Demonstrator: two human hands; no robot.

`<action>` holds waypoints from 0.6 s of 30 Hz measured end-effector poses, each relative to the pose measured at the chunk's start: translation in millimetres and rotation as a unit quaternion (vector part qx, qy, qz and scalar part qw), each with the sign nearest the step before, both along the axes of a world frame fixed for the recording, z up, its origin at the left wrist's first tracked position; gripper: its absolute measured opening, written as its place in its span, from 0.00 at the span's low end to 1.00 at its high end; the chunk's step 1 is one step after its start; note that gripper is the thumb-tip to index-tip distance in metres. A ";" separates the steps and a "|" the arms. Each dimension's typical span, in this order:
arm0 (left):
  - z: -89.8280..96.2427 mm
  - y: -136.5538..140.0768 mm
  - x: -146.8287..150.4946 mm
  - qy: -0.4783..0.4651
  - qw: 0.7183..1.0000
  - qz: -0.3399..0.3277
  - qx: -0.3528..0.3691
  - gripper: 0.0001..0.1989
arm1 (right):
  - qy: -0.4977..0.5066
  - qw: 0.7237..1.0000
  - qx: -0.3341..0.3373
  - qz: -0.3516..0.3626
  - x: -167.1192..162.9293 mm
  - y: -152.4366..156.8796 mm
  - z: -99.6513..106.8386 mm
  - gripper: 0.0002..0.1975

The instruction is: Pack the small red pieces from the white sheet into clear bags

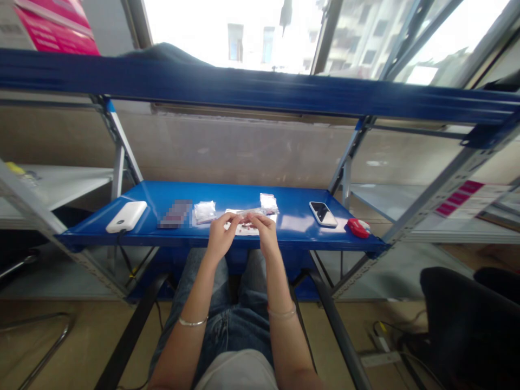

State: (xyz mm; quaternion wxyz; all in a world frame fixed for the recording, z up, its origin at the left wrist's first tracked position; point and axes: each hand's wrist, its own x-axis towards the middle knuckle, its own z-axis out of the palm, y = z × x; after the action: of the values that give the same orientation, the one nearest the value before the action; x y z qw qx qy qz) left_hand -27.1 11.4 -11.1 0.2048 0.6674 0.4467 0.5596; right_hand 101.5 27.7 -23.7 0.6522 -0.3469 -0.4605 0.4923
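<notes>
Close together over the front of the blue table, my left hand (222, 233) and my right hand (265, 232) pinch at a small clear plastic bag (255, 211). Both hands have their fingers closed, and the fingertips partly hide the bag. Beneath them lies a white sheet (255, 232) with several small dark reddish bits on it, too small to name. A stack of clear packets with white contents (205, 211) sits left of my left hand. Behind my right hand is another white packet (268, 202).
On the blue table (296, 230) are a white power bank (127, 216) with a cable, a blurred-out dark item (175, 214), a phone (323, 214) and a red-and-white object (358, 228). A blue shelf beam (260, 92) crosses above. Metal uprights flank the table.
</notes>
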 end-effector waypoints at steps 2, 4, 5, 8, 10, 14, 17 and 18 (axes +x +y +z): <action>-0.8 0.7 -0.6 0.018 1.000 0.004 0.003 0.13 | -0.005 1.000 -0.014 -0.014 3.4 2.3 -1.9 0.11; -0.9 1.0 -1.8 0.035 0.999 0.008 0.006 0.13 | -0.007 1.000 -0.013 -0.017 7.0 4.4 -3.9 0.12; -0.7 0.9 -2.5 0.043 0.999 0.011 0.006 0.13 | -0.008 1.000 -0.010 -0.015 9.0 5.2 -4.8 0.12; -0.6 0.8 -3.9 0.061 0.998 0.007 0.005 0.13 | -0.011 1.000 -0.001 -0.010 14.3 7.0 -6.5 0.12; -1.5 1.4 -4.3 0.063 0.998 0.001 0.004 0.13 | -0.014 1.000 0.003 -0.011 16.3 7.2 -6.5 0.12; -4.8 4.3 -7.8 0.052 0.998 -0.019 -0.022 0.11 | -0.024 1.000 -0.007 -0.016 13.5 6.7 -7.0 0.13; -7.9 8.2 -17.4 0.042 0.999 -0.012 -0.026 0.11 | -0.035 0.999 -0.008 -0.031 6.9 9.3 -12.6 0.14; -9.1 9.6 -22.1 0.043 0.999 -0.003 -0.018 0.11 | -0.039 0.999 -0.001 -0.036 4.2 11.2 -15.8 0.14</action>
State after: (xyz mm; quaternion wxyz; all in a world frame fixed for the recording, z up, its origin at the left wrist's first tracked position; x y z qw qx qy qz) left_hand -49.2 21.1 -20.2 0.1992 0.6878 0.4635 0.5219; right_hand 105.6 38.9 -39.5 0.6509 -0.3827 -0.4722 0.4549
